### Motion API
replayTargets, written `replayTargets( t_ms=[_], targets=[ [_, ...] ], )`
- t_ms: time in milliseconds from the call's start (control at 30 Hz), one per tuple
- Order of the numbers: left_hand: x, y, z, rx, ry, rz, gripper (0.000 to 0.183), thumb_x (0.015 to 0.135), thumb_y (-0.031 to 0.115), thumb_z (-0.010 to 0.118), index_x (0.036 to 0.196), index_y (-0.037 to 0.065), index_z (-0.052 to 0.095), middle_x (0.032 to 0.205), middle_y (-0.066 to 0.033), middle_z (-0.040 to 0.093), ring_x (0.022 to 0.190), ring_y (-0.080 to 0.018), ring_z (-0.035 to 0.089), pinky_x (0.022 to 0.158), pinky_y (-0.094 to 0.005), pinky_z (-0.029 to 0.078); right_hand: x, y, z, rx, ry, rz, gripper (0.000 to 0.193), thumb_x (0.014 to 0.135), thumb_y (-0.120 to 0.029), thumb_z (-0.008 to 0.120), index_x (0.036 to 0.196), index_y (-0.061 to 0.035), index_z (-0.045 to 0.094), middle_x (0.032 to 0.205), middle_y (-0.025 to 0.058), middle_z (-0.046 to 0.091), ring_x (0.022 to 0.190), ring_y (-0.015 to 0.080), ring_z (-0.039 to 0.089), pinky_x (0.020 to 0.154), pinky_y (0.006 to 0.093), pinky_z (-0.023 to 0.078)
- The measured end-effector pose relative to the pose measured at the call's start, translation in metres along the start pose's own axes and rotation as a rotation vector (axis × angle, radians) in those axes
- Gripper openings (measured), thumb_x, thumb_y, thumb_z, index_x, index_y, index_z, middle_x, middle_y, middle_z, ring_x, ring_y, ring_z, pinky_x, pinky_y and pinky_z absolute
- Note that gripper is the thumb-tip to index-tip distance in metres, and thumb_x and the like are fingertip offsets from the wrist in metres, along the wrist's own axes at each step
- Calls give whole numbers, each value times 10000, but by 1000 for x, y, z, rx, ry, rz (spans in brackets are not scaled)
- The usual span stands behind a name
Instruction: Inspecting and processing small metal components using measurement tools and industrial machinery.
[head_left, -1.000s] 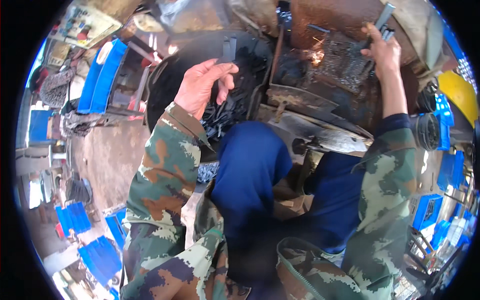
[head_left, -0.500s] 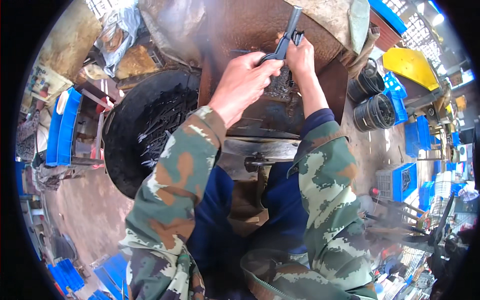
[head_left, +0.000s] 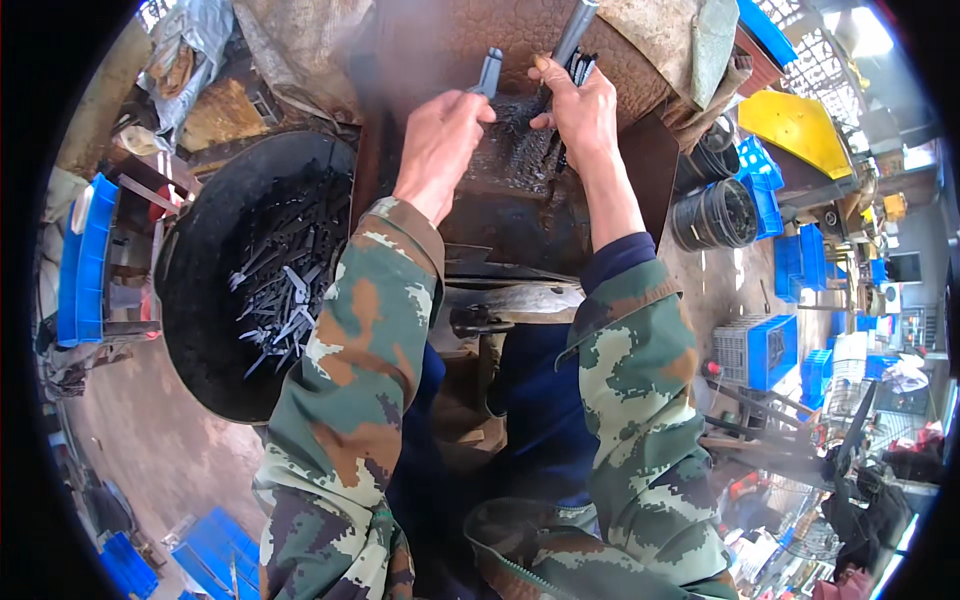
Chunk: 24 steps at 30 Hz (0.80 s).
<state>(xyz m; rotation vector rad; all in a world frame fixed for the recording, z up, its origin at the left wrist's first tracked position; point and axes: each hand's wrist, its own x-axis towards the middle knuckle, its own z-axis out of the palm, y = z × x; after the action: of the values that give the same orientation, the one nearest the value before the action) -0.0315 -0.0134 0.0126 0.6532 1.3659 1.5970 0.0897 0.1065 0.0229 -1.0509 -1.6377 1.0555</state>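
Observation:
My left hand (head_left: 440, 142) is closed round a small grey metal piece (head_left: 489, 72), whose squarish end sticks up past my fingers. To its right, my right hand (head_left: 588, 112) grips a grey metal rod (head_left: 573, 32) that points up and away. Several thin dark metal pieces (head_left: 582, 67) also show at that hand, beside the rod. Its thumb lies along the rod, while the other fingers are partly hidden. Both hands are over a dark, wet, grimy work surface (head_left: 510, 150), apart from each other.
A big black tub (head_left: 190, 300) at the left contains many dark and shiny metal pieces (head_left: 290, 310). Dark buckets (head_left: 715, 215) and blue crates (head_left: 770, 350) stand on the right. Another blue crate (head_left: 85, 270) is at far left. Stiff brown sheeting (head_left: 640, 50) covers the far side.
My hands have moved apart: the left one came left with the grey metal piece, off the rod in my right hand. The view has shifted, showing more of the tub.

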Motion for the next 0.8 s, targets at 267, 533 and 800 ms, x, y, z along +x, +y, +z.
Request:
replayTargets(
  t_ms=[267, 533, 800],
  targets=[
    [19, -10, -7, -46, 24, 27, 182, 950, 212, 577, 907, 43, 632, 636, 56, 461, 455, -15, 321, 418, -213, 213, -4, -4, 4, 69, -20, 11, 307, 913, -244, 703, 1003, 48, 667, 889, 107, 719, 559, 153, 645, 440, 285, 544],
    [26, -11, -7, -59, 38, 33, 182, 943, 208, 583, 916, 40, 647, 650, 61, 450, 458, -13, 298, 423, -214, 205, -4, -6, 2, 56, -36, 26, 282, 914, -227, 711, 1006, 36, 666, 885, 105, 718, 580, 139, 642, 428, 272, 538],
    [28, -8, -11, -65, 50, 38, 176, 932, 213, 605, 904, 46, 651, 645, 72, 442, 474, -12, 297, 439, -213, 209, -4, -7, 4, 83, -41, 6, 275, 919, -219, 704, 1016, 35, 665, 894, 111, 718, 593, 137, 645, 428, 272, 539]
  ],
)
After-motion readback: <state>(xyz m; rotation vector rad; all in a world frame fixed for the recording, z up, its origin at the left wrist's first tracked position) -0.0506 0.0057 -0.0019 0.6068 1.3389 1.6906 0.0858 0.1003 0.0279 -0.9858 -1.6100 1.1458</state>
